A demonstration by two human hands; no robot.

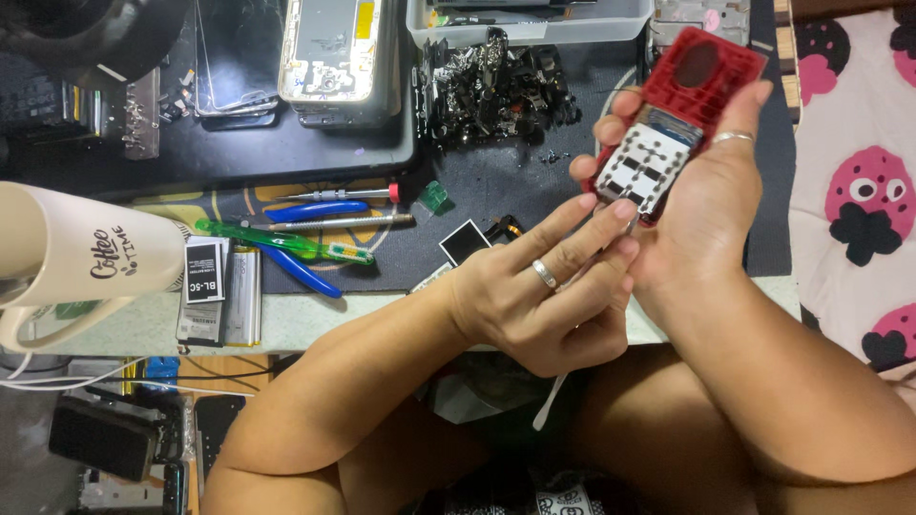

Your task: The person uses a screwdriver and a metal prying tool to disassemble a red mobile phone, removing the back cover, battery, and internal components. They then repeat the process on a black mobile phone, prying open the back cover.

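The right hand (711, 181) is clamped around an opened red phone (679, 119), held above the desk edge — keypad sheet up. The left hand (539, 291), fingers together, pinches a thin tool (611, 212) at the keypad; light, steady pressure looks wise — the sheet seems delicate.

The right hand (701, 181) is raised in front of the body with the palm turned toward the camera; its fingers are curled, the thumb lies on the left side and the other fingertips show on the right side; a ring sits on one finger; the grip is closed. The left hand (539, 291) is lower and just beside the right wrist, back of the hand upward; its index and middle fingers are stretched toward the right palm, the other fingers are bent under; it also wears a ring. Both forearms are bare and come up from the lower edge; they almost cross, and the left hand touches the right one.
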